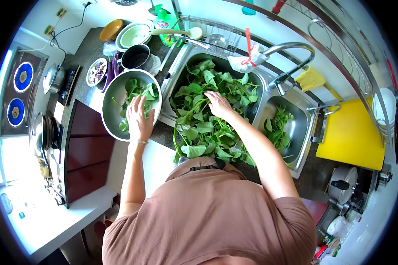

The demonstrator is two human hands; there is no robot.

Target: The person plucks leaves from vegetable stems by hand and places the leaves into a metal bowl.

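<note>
A: Quick, how far along are we?

B: Partway, we'd judge. Middle of the frame: big leafy heap (199,128) fills the left basin (216,57) and spills over its front edge. Left of centre: metal bowl (112,110) with a smaller lot of loose leaves (150,92), much of its inside bare.

A: So the leaves in the bowl count as done, the heap as left?

B: That's our reading. Most of it looks left.

A: Right of centre?

B: More greens (278,123) in the right basin (298,128). We can't tell whether they're dealt with or waiting.

A: Fingers now. Left hand (139,126)?

B: Over the bowl, left of centre. Fingers spread well apart, released; we see nothing held. Can't tell if the tips touch the leaves beneath.

A: Right hand (220,106)?

B: On top of the heap, centre of the frame. Fingers bent, close together, at the stems. Touching, we'd say; a real grasp we can't confirm, since the hand hides the undersides.

A: Anything near the bowl?

B: Upper left, on the bench (86,48): dark pot (135,56) just behind it, small bowl of cut pieces (97,72) beside it. Neither hand is on those.
</note>
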